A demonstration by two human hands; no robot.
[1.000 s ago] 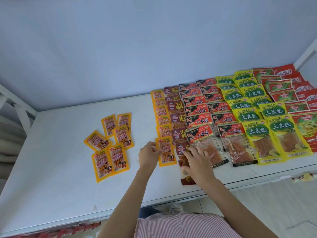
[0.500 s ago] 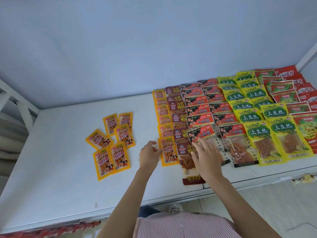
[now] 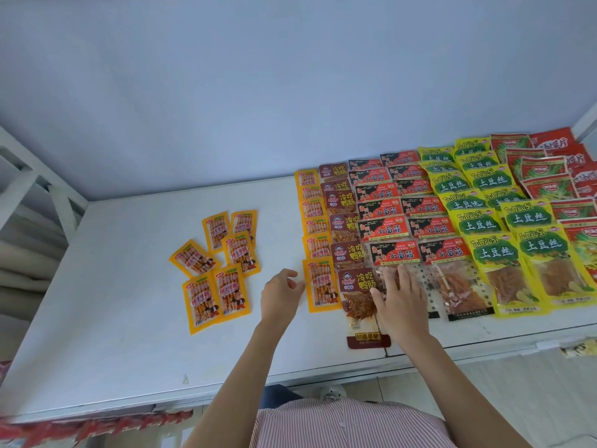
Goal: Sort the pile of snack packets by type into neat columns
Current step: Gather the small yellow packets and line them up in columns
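While the right hand [image 3: 399, 302] lies flat with straight fingers on a clear-windowed red-and-black plastic packet [image 3: 399, 273], the left hand [image 3: 281, 295] hovers loosely open, empty, at nine o'clock; loose orange packets [image 3: 214, 270] lie farther at nine on the white desk [image 3: 113, 286].

right hand [image 3: 399, 302] flat on red-black packet [image 3: 395, 270] | left hand [image 3: 280, 294] beside orange packet [image 3: 321, 284]

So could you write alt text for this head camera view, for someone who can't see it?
A person's right hand presses flat on sorted snack packet columns on a white table; the left hand hovers beside six loose orange packets.
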